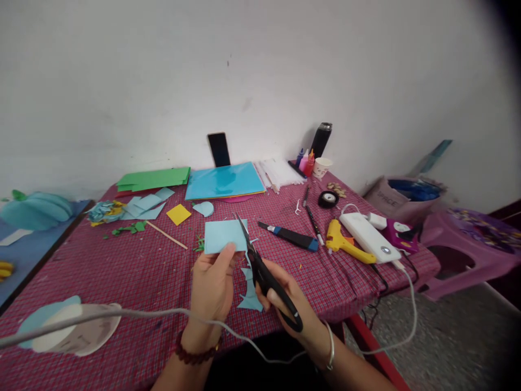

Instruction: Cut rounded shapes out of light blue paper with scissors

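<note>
Between thumb and fingers, my left hand (214,285) pinches a light blue paper square (223,233) near its lower edge. A pair of black scissors (266,274) is gripped in my right hand (291,301), fingers wrapped round the handles. The blades lie along the right edge of the square, pointing away from me. Below the blades are light blue paper scraps (250,296), close to my right fingers. Small green shreds (199,243) lie just left of the square. Beyond it sit a blue rounded cut-out (204,208) and a yellow paper square (179,214).
To the right lie a utility knife (291,237), a yellow glue gun (345,241), black tape (328,199) and a white power bank (370,237). Blue sheets (223,182) and green paper (154,178) lie at the back. A white cable (163,312) crosses before my wrists.
</note>
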The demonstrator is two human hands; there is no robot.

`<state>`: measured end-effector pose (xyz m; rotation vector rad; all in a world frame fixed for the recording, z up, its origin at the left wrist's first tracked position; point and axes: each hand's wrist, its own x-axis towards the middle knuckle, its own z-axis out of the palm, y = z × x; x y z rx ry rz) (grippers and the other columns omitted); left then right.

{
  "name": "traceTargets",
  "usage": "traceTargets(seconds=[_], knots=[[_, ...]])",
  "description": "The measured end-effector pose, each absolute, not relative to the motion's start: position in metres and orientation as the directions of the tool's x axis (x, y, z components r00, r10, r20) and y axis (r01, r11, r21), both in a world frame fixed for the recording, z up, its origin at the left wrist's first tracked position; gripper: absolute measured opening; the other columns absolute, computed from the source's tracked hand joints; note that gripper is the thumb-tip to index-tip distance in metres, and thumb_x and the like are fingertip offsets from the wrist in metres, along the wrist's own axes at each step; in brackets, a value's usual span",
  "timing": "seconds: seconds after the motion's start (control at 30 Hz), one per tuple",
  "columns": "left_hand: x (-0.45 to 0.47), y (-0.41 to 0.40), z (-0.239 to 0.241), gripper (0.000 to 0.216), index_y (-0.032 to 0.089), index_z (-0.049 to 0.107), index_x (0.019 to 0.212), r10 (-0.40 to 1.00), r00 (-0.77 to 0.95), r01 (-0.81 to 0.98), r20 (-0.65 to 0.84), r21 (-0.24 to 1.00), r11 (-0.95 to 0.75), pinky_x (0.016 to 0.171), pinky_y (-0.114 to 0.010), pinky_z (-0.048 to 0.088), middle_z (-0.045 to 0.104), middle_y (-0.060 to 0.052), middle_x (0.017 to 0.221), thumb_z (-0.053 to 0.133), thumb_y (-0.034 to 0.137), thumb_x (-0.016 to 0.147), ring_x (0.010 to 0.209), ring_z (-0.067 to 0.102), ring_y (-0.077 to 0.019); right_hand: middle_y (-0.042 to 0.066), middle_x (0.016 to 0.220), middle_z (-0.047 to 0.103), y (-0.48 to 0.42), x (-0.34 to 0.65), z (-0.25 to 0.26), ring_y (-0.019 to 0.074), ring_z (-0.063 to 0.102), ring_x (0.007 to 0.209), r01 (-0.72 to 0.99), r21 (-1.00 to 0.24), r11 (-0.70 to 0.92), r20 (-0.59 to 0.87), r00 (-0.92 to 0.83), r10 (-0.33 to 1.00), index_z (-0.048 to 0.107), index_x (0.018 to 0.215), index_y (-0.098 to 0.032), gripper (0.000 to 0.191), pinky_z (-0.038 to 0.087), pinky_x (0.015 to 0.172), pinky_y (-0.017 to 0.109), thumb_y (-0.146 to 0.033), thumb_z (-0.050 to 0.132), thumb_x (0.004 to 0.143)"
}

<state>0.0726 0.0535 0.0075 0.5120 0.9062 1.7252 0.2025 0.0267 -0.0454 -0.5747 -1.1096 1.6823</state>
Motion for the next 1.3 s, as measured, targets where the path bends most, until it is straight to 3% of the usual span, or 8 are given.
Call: traceTargets(seconds=[0.27,0.67,1.3], knots=[[0.072,0.055,0.003,0.007,0.015,0.071,0.067,0.927,-0.368,-0.537,-0.073,0.83,-0.148,0.067,-0.023,0.05,0.07,-0.001,0.067,0.076,0.019,0.066,0.066,0.063,-0.0119,-0.002,0.07,0.048,0.026,0.207,-0.045,0.0099,0.04,0.062,-0.479,-0.876,-0.056,0.164,-0.405,0.899,0.054,0.127,-0.021,0.06,0.031,0.057,0.024,-0.048,0.07,0.076],[0.072,0.053,0.001,0.006,0.016,0.072,0.073,0.925,-0.379,-0.479,-0.043,0.864,-0.156,0.074,-0.026,0.049,0.073,-0.002,0.075,0.074,0.02,0.069,0.069,0.064,-0.0122,-0.004,0.064,0.044,0.028,0.208,-0.046,0.008,0.035,0.055,-0.463,-0.884,-0.071,0.136,-0.399,0.907,0.056,0.123,-0.019,0.061,0.027,0.051,0.023,-0.052,0.07,0.074],[0.054,0.056,0.011,0.01,0.014,0.072,0.072,0.968,-0.249,-0.467,-0.037,0.88,-0.087,0.072,-0.027,0.05,0.071,-0.004,0.073,0.076,0.016,0.062,0.069,0.062,-0.0138,-0.005,0.06,0.04,0.024,0.212,-0.04,0.0071,0.029,0.05,-0.416,-0.907,-0.065,0.126,-0.415,0.901,0.06,0.117,-0.019,0.051,0.022,0.048,0.022,-0.051,0.065,0.078]])
